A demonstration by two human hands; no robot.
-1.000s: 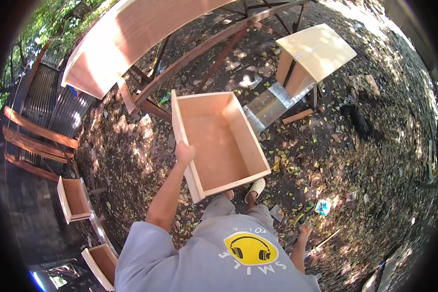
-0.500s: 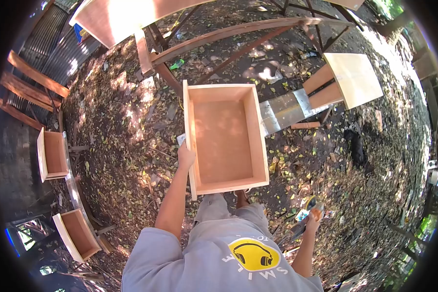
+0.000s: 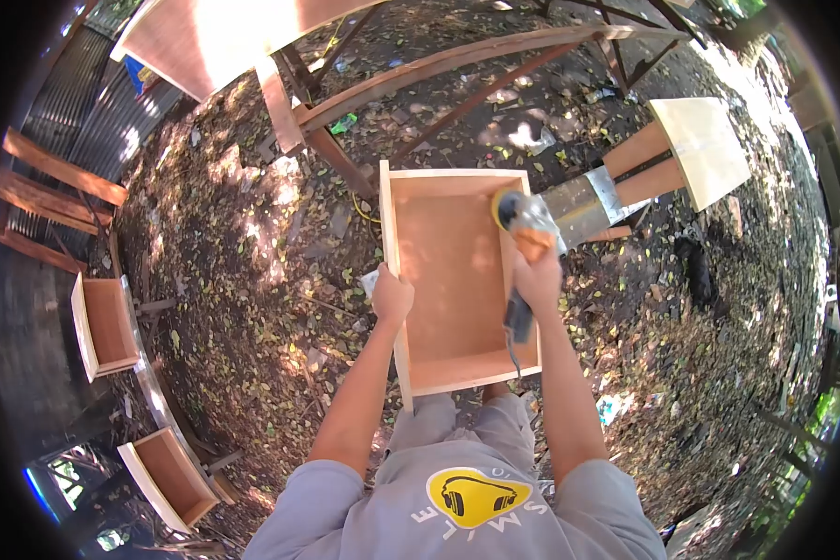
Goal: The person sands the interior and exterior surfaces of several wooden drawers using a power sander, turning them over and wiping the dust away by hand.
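A wooden drawer [image 3: 448,289] is held in front of me, its open side facing up. My left hand [image 3: 393,297] is closed around the edge of the drawer's taller front panel at the left. My right hand [image 3: 538,285] grips an angle grinder [image 3: 521,315] with a yellow-rimmed disc [image 3: 506,210]. That disc overlaps the upper part of the drawer's right side wall in this view. A cord hangs from the grinder's rear end over the drawer's lower right corner. A small pale scrap [image 3: 369,283] shows just left of my left hand.
Two more drawers [image 3: 105,325] [image 3: 170,478] sit on a rail at the left. A plywood-topped table [image 3: 224,42] stands ahead with a long wooden beam [image 3: 457,73] beside it. On the right, a pale panel [image 3: 702,152] rests over a plank bench [image 3: 574,210]. Leaves litter the ground.
My right hand has brought the grinder from low on the right up to the drawer's right side wall. The drawer has shifted slightly right in view, with my left hand still on it.
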